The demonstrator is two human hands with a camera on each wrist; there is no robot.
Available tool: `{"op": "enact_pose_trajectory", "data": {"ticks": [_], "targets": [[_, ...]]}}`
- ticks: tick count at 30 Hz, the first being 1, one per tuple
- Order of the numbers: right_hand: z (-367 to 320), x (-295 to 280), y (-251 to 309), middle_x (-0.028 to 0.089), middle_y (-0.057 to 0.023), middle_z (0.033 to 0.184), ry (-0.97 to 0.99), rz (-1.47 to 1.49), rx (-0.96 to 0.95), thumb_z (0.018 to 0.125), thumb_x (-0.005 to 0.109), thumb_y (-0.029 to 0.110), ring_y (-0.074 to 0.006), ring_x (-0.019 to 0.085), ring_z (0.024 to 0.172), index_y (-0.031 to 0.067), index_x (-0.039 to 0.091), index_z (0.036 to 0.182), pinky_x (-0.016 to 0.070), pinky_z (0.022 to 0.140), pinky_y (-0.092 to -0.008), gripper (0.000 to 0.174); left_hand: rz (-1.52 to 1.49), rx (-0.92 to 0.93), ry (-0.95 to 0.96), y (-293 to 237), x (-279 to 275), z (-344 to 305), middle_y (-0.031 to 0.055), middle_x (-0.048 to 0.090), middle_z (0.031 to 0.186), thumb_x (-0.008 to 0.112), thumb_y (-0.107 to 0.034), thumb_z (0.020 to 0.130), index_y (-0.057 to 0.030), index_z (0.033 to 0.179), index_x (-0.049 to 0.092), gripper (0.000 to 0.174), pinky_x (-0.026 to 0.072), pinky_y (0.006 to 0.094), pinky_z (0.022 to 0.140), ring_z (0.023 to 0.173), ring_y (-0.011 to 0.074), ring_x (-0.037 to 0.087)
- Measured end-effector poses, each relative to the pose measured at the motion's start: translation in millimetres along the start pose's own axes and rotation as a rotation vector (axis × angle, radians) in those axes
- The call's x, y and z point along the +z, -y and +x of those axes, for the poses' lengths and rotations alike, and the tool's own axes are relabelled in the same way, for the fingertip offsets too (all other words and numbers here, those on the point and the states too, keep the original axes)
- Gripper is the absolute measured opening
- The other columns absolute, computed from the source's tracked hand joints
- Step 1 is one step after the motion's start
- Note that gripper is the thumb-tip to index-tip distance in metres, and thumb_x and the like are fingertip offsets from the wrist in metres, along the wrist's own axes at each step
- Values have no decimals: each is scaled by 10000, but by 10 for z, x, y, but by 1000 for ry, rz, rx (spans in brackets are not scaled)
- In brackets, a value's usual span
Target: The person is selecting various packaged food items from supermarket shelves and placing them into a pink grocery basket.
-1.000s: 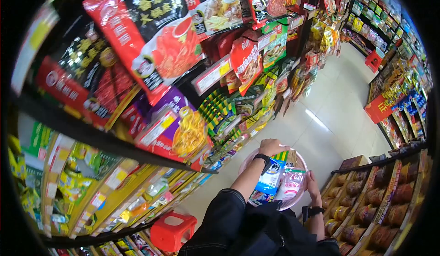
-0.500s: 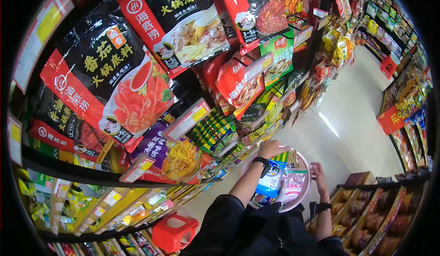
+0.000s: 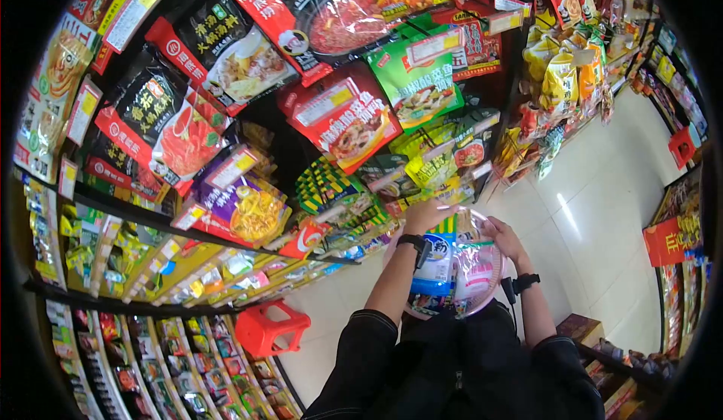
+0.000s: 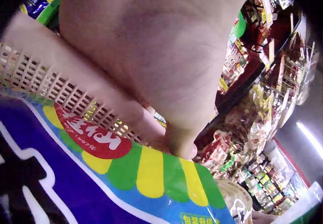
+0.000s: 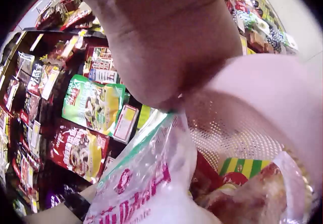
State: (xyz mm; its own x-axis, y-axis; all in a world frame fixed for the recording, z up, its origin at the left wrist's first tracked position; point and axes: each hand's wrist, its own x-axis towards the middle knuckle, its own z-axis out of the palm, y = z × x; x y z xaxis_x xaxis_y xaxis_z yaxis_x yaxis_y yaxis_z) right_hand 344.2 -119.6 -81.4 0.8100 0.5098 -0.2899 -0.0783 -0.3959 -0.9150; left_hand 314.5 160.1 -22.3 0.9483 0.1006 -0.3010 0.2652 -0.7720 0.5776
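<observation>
A pink plastic basket [image 3: 495, 279] with lattice sides is held in front of the body. My left hand [image 3: 428, 217] grips its rim at the far left; up close, the thumb side lies over the rim beside a blue packet with green and yellow stripes. My right hand [image 3: 506, 241] holds the rim at the far right, its fingertips mostly hidden by the palm in the right wrist view. Inside lie the blue packet [image 3: 434, 266], a clear bag with pink print [image 3: 476, 266] and a brownish packet [image 5: 247, 199].
To the left, shelves hold hot pot seasoning packets [image 3: 203, 130], a green pouch [image 3: 418, 81] and a red pouch [image 3: 343, 119] behind price tags. A red stool [image 3: 273, 328] stands on the tiled floor [image 3: 595, 194]. Hanging snack bags [image 3: 561, 81] jut out at the shelf's end.
The view has swung, so the shelf packets shift left. My right hand has moved from the basket's right side up to its far right rim. The left hand keeps its place on the rim.
</observation>
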Motion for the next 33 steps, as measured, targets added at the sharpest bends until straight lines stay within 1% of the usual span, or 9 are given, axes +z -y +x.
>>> {"op": "enact_pose_trajectory", "data": {"ticks": [4, 5, 12, 14, 19, 22, 26, 27, 33], "targets": [[117, -115, 48, 719, -129, 1022, 87, -159, -50, 1090, 483, 359, -218, 656, 962, 40, 648, 1179, 506, 901, -365, 370, 75, -19, -163, 80, 214, -88, 128, 707, 683, 541, -796, 852, -132, 868, 795, 711, 546, 481, 700, 770, 347, 729], [147, -122, 63, 708, -162, 976, 106, -145, -51, 1082, 489, 354, -255, 662, 928, 52, 642, 1181, 505, 872, -386, 352, 51, -116, -23, 60, 139, -119, 135, 762, 925, 521, -837, 844, -252, 1101, 786, 692, 554, 462, 779, 926, 355, 729], [234, -104, 189, 696, -213, 943, 251, -135, -155, 1068, 510, 327, -350, 659, 893, 60, 628, 1221, 501, 846, -426, 329, 88, -202, -203, 9, 135, -507, 126, 735, 1142, 496, -833, 863, -280, 1213, 751, 702, 561, 449, 822, 1000, 347, 719], [243, -7, 184, 695, -217, 947, 251, -141, -221, 1070, 507, 327, -360, 663, 900, 58, 627, 1229, 503, 846, -428, 336, -10, -194, -313, 93, 195, -569, 144, 749, 1049, 490, -866, 835, -298, 1201, 760, 728, 564, 455, 822, 975, 356, 724], [248, 122, 148, 703, -240, 1008, 298, -172, -204, 1063, 513, 323, -399, 685, 935, 47, 622, 1235, 517, 832, -436, 344, 55, -379, -104, 120, 94, -765, 124, 734, 776, 465, -927, 786, -265, 1026, 793, 776, 548, 454, 748, 869, 351, 730], [255, 130, 81, 702, -247, 1015, 271, -141, -205, 1060, 514, 318, -411, 682, 947, 50, 620, 1238, 516, 838, -440, 339, -32, -462, -4, 71, 39, -718, 147, 765, 947, 507, -863, 806, -247, 961, 804, 701, 549, 482, 791, 923, 364, 730], [309, 59, -7, 704, -246, 1055, 238, -107, -209, 1061, 513, 313, -407, 679, 990, 29, 620, 1232, 516, 874, -427, 348, 6, -363, -125, -164, 1, -668, 145, 762, 1017, 515, -858, 806, -320, 1108, 776, 670, 547, 481, 795, 964, 367, 721], [294, 22, -5, 704, -246, 1055, 230, -108, -209, 1061, 513, 313, -407, 679, 990, 29, 620, 1232, 516, 874, -427, 348, 64, -226, -222, -108, 59, -604, 117, 743, 830, 460, -902, 811, -356, 1171, 762, 721, 543, 456, 736, 865, 337, 732], [254, -182, -8, 717, -204, 1094, 201, -135, -159, 1072, 511, 304, -309, 685, 1035, 34, 623, 1253, 506, 906, -404, 344, 191, -241, -114, -214, 39, -272, 130, 762, 894, 521, -875, 790, -319, 1077, 794, 682, 558, 467, 745, 875, 357, 734]]}}
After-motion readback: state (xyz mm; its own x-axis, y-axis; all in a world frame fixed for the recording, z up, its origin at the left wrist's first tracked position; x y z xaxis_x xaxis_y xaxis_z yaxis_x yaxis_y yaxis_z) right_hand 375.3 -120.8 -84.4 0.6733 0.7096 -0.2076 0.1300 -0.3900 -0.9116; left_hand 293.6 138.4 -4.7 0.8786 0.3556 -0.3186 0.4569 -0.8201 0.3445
